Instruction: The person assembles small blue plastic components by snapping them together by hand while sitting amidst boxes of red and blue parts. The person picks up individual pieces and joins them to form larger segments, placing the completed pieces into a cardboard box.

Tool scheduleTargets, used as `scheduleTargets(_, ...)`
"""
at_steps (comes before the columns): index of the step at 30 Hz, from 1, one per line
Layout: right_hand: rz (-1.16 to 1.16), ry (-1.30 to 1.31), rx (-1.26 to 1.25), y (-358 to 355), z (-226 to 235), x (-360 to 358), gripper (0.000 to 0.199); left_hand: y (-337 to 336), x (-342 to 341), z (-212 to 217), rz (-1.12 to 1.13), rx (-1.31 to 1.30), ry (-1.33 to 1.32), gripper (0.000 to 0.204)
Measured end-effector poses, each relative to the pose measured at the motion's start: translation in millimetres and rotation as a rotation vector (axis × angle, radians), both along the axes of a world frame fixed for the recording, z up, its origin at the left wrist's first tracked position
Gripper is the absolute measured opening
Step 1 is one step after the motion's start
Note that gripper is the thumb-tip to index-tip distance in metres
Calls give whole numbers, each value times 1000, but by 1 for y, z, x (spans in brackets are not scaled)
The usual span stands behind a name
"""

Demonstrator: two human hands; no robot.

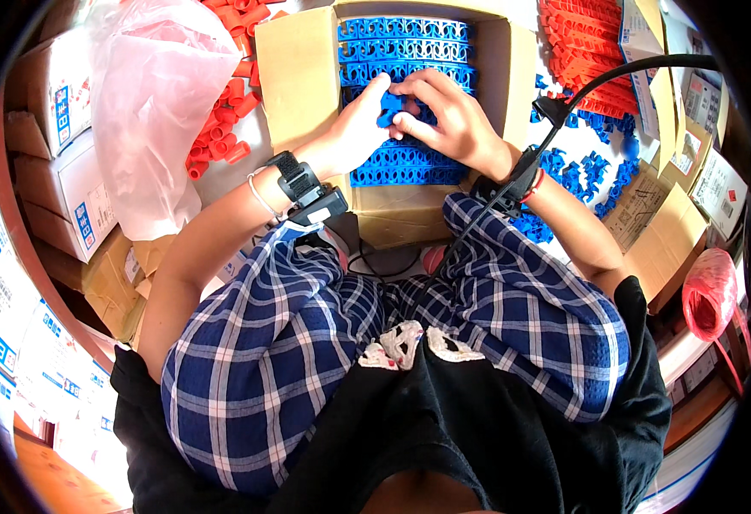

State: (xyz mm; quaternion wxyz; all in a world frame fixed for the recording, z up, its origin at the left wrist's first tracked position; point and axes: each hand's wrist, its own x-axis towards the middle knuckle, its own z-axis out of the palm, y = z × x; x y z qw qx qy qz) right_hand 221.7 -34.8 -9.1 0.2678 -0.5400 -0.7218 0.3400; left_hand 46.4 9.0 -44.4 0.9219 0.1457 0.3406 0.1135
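Over the open cardboard box [300, 84] in front of me, both hands meet around a small blue plastic clip [390, 108]. My left hand [360, 127] pinches it from the left, thumb and fingers closed. On the other side my right hand [451, 116] has its curled fingers and thumb on the clip's right edge. Part of the clip is hidden behind the fingers. Beneath the hands, the box holds several tight rows of similar blue clips [405, 171], lined up side by side. The middle rows are partly covered by my hands.
Loose red pipe fittings [221, 133] and a translucent plastic bag [157, 111] lie left of the box. To the right are scattered blue clips [574, 176] and stacked red parts [585, 56]. A black cable [602, 81] arches to my right wrist. Pink twine [708, 295] sits far right; cartons [59, 184] stand left.
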Motion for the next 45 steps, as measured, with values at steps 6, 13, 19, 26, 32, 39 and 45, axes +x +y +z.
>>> scheduleTargets(6, -65, 138, -94, 7, -8, 4, 24, 3, 1, 0, 2, -67, -51, 41)
scheduleTargets(13, -242, 166, -247, 8, -4, 2, 19, 3, -1, 4, -8, -68, -13, 38)
scheduleTargets(19, -159, 108, -73, 6, -12, 4, 16, 4, 0, 8, -37, -34, -30, 22)
scheduleTargets(26, -238, 139, -92, 0, -6, 0, 19, 4, 1, 4, -4, -46, -50, 15)
scheduleTargets(32, 58, 103, -141, 1, -2, 14, 24, 1, 0, 3, 14, -51, -18, 14)
scheduleTargets(39, 238, -53, -97, 17, 12, 28, 31, 0, 3, 7, 39, -45, 34, 14)
scheduleTargets(45, 229, -73, -95, 23, 10, 33, 33, 0, 1, 3, 31, -28, -28, 13)
